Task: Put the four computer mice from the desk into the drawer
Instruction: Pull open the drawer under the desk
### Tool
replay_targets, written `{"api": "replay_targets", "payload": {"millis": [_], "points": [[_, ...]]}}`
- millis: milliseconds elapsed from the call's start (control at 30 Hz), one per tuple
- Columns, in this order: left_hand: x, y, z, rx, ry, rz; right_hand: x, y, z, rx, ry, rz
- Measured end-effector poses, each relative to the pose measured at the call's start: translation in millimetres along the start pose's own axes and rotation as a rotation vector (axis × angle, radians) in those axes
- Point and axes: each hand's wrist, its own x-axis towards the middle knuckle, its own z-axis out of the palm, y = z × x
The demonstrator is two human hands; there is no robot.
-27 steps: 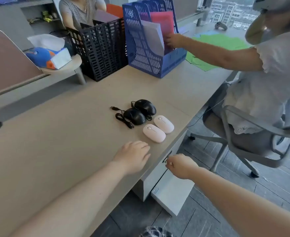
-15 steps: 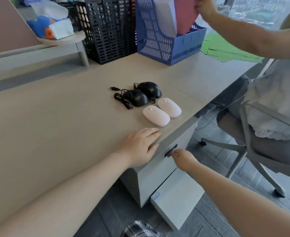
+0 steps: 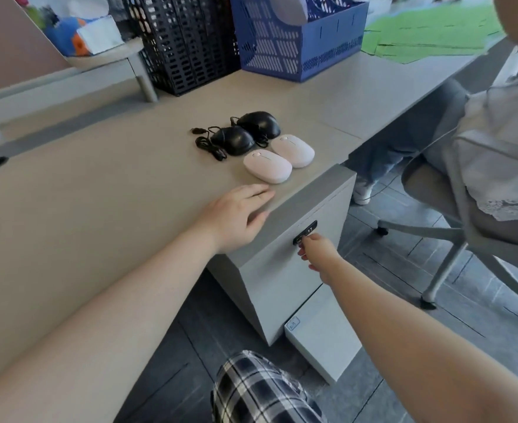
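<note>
So the desk (image 3: 99,209) is a big beige top, and the grey drawer (image 3: 285,270) sits under its edge, just below the left hand and right in front of the right one, with a dark slot handle (image 3: 306,232) near its top. All four mice are on the desk just past the left hand's fingertips: two pale pinkish flat ones, the near pink mouse (image 3: 267,165) closest to the fingers and the far pink mouse (image 3: 293,150) touching beside it, then two glossy ones behind, the near black mouse (image 3: 232,141) with its cord bundled up and the far black mouse (image 3: 259,124). Left hand (image 3: 236,215) lies flat and relaxed, palm down on the desk at the edge, gripping nothing. Right hand (image 3: 318,254) has its fingers curled, tips hooked at the handle.
</note>
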Motion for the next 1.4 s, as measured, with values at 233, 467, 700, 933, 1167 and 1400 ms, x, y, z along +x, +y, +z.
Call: {"api": "replay_targets", "payload": {"millis": [233, 467, 700, 933, 1167, 1400], "points": [[-2.2, 2.4, 2.2, 0.022, 0.02, -0.01, -15.8, 16.5, -30.9, -0.304, 0.084, -0.077], [-8.7, 29.8, 15.4, 0.27, -0.125, -0.15, -33.6, -5.8, -31.1, -1.026, 0.195, -0.678], [-31.4, 43.4, 18.5, 0.325, -0.146, -0.181, -43.9, -3.0, -34.7, -1.17, 0.135, -0.583], [-42.6, 51.0, 18.7, 0.326, -0.136, -0.208, -78.9, 8.2, -76.3, -1.238, 0.116, -0.45], [-47.8, 54.0, 16.3, 0.309, -0.135, -0.223, -106.0, 28.9, -113.6, -1.348, 0.156, -0.292], [-51.6, 56.6, 13.7, 0.282, -0.096, -0.214, -113.1, 43.0, -124.7, -1.384, 0.1, -0.065]]}}
